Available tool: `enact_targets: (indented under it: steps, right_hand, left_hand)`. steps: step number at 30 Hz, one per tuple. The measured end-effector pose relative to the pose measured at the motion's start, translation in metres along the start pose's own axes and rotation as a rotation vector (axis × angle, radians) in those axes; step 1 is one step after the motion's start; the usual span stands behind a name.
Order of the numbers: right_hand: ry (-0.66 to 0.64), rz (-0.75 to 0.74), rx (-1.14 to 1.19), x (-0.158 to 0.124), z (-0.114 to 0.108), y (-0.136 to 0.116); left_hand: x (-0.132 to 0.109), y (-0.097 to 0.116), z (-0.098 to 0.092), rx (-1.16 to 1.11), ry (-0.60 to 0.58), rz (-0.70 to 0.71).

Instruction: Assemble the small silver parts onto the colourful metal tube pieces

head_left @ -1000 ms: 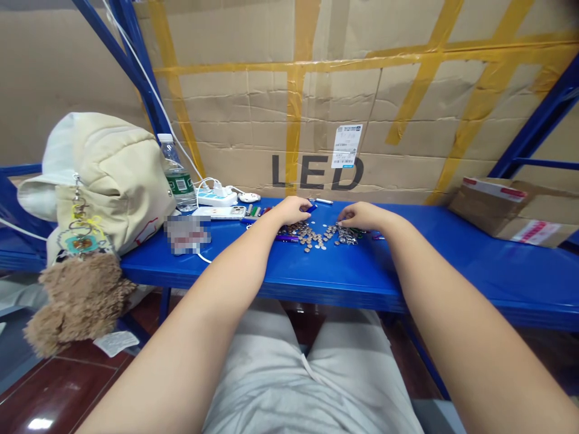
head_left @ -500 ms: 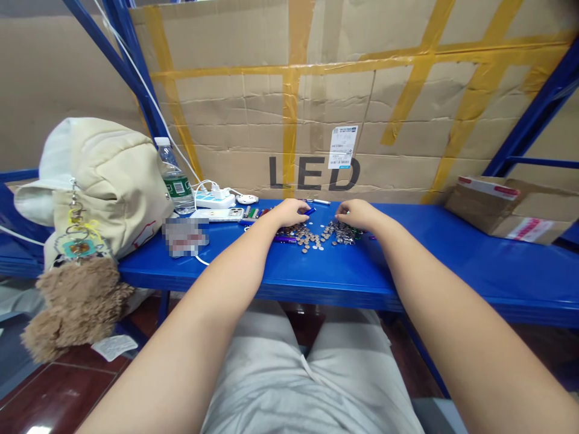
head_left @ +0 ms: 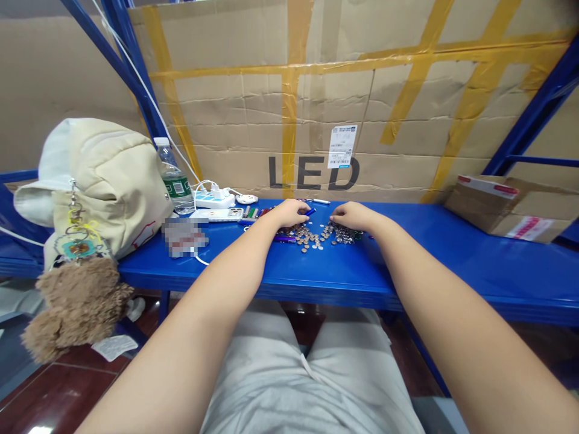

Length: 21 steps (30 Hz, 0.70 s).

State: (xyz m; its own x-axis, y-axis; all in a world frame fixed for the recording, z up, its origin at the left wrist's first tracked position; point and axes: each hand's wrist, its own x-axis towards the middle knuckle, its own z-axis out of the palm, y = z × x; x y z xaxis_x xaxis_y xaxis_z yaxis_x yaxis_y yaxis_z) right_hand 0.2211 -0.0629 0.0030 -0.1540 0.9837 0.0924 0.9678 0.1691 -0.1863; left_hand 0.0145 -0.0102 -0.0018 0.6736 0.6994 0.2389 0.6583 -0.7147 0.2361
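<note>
A scatter of small silvery round pieces (head_left: 316,236) lies on the blue metal shelf (head_left: 325,271) in front of me. My left hand (head_left: 292,212) rests curled at the pile's far left edge, fingers closed around a small blue stick-like item (head_left: 310,211). My right hand (head_left: 350,214) is curled over the pile's right part, fingertips pinched down among the pieces; what it holds is too small to make out. A purple pen-like item (head_left: 284,239) lies beside my left wrist.
A cream bag (head_left: 104,181) with a plush charm (head_left: 75,304) sits at the left, next to a water bottle (head_left: 174,178), power strip (head_left: 215,198) and phone (head_left: 219,213). A taped carton (head_left: 506,208) sits right. A big cardboard sheet marked LED (head_left: 312,120) backs the shelf.
My right hand has slid slightly left and lower onto the pile. My left hand has hardly moved. The view has shifted a little.
</note>
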Motion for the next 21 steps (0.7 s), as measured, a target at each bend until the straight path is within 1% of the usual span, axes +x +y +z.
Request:
enact_targets:
  steps: [5,10,14,17,21]
  right_hand:
    - [-0.058,-0.045,0.059,-0.0006,0.0018,-0.0007]
    - [-0.03,-0.049,0.032,0.0006,0.0035,-0.0024]
    - [0.038,-0.016,0.052,-0.0015,-0.0006,-0.0044]
    - [0.027,0.018,0.051,-0.0026,-0.0031,-0.0025]
    - [-0.005,0.023,0.007,-0.0008,-0.0024,0.0041]
  left_hand:
    - [0.0023,-0.0034,0.0024,0.017,0.005,0.041]
    - [0.0033,-0.0053,0.0034,0.016,0.007,0.048]
    - [0.003,-0.0049,0.0027,0.024,-0.005,0.052]
    - [0.0025,-0.0045,0.0022,0.03,-0.01,0.047]
    - [0.0017,-0.0032,0.0014,0.039,-0.014,0.043]
